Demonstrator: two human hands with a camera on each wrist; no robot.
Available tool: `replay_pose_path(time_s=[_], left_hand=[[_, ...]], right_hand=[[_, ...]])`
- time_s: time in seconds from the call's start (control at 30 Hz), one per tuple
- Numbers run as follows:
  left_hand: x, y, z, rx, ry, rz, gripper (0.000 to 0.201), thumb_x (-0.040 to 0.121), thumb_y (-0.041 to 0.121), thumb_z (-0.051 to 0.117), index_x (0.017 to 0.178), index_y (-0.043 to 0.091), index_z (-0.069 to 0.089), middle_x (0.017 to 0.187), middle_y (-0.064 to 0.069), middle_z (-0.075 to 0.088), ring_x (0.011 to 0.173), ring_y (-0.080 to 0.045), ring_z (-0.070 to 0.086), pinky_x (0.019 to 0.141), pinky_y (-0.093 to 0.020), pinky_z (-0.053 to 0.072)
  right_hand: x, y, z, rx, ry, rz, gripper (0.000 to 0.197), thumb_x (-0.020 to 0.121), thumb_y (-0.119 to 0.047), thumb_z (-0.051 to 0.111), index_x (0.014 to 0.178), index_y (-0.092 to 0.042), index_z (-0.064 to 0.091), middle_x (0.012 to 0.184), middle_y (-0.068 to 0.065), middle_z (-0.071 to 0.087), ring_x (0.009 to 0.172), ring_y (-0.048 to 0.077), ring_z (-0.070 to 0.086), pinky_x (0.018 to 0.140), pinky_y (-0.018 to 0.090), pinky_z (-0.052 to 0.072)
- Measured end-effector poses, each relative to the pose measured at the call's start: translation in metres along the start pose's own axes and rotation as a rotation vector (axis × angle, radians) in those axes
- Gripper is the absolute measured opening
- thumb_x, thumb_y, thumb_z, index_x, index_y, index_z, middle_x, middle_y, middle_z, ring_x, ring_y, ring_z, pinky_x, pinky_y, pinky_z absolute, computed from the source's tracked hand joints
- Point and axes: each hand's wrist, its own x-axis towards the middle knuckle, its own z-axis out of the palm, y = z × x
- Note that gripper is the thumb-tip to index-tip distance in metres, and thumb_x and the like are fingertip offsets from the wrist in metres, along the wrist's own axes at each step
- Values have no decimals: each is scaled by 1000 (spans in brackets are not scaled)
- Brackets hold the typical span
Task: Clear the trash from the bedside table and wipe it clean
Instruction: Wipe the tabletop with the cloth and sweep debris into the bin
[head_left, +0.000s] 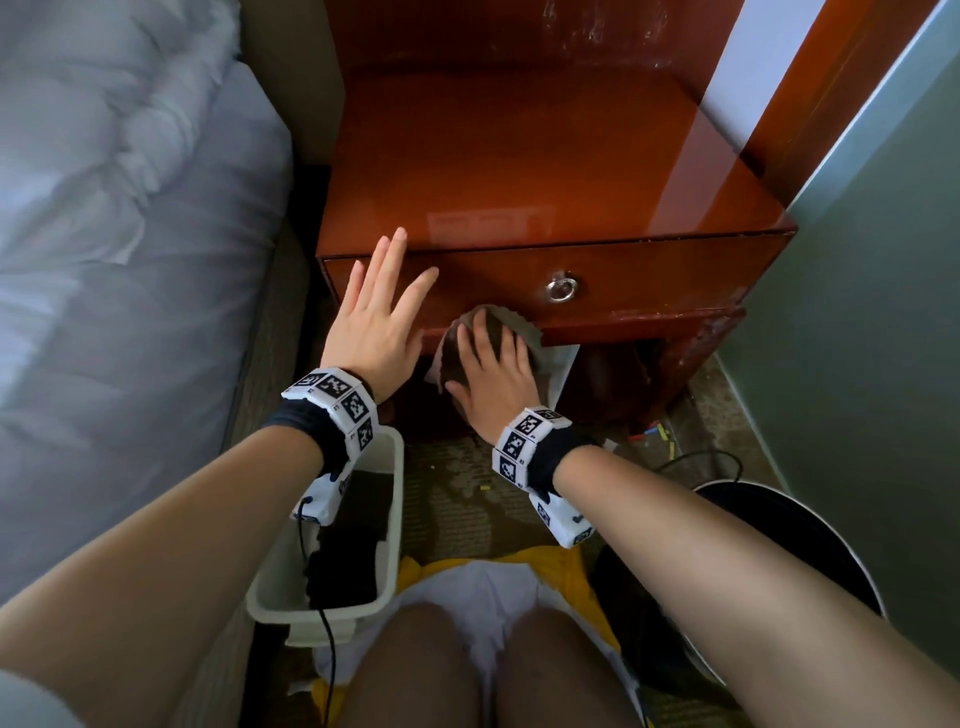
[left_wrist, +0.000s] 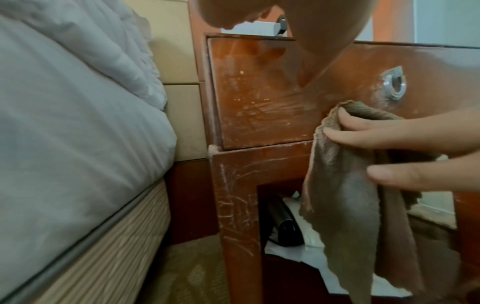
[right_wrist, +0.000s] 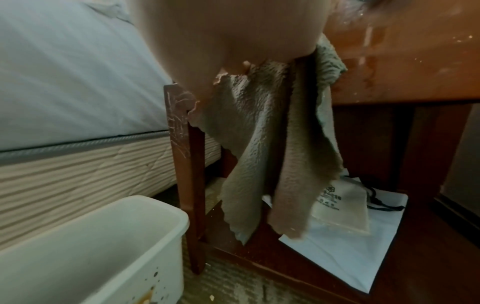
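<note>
The red-brown bedside table (head_left: 519, 171) has a bare, glossy top and a scratched drawer front (left_wrist: 259, 102) with a ring handle (head_left: 560, 289). My right hand (head_left: 488, 374) holds a bunched grey-brown cloth (head_left: 522, 325) against the lower edge of the drawer front. Its fingers curve over the cloth (left_wrist: 345, 205), whose loose end hangs down before the table's open lower part (right_wrist: 259, 144). My left hand (head_left: 376, 312) is open with straight fingers at the table's front left corner, holding nothing.
A white bin (head_left: 387, 467) with dark contents stands on the floor by my left arm, and a black round bin (head_left: 810, 535) under my right arm. The bed (head_left: 104, 208) is close on the left, a wall on the right. A white paper bag (right_wrist: 350, 257) lies on the lower shelf.
</note>
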Motion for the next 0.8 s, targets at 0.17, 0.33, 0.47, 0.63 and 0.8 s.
replay_pose_path(time_s=[0.17,0.33,0.47,0.63,0.8], left_hand=[[-13,-25,-6,19,4,-103,66,78,4,60,140,11,38,154,-22,13,144,-36,12,115,-51,15],[-29,-48,-9,20,2,-245,67,81,6,58,143,13,34,156,-20,10,145,-35,8,116,-50,13],[-40,-60,-15,12,5,-305,69,82,6,57,145,13,30,156,-17,7,145,-32,5,117,-47,8],[-46,-69,-19,-4,14,-386,68,83,6,57,145,12,30,157,-15,8,146,-30,5,118,-48,8],[-50,-71,-17,-22,11,-414,67,84,6,56,146,12,29,157,-14,8,146,-28,4,117,-47,7]], right_hand=[[3,-7,-5,-64,15,-77,81,90,-45,52,151,-14,9,159,8,-1,143,38,10,118,45,3],[23,-25,-38,-351,104,-397,66,94,-33,47,149,-9,19,159,6,7,142,31,17,118,41,9],[44,-44,-77,-565,136,-614,54,97,-17,31,147,-3,17,158,9,6,144,29,13,118,40,10],[63,-54,-108,-825,214,-775,50,94,-17,29,142,-4,36,154,9,22,139,27,28,112,40,27],[68,-50,-111,-925,206,-824,54,96,-20,33,147,-7,22,158,11,6,144,27,15,115,42,19]])
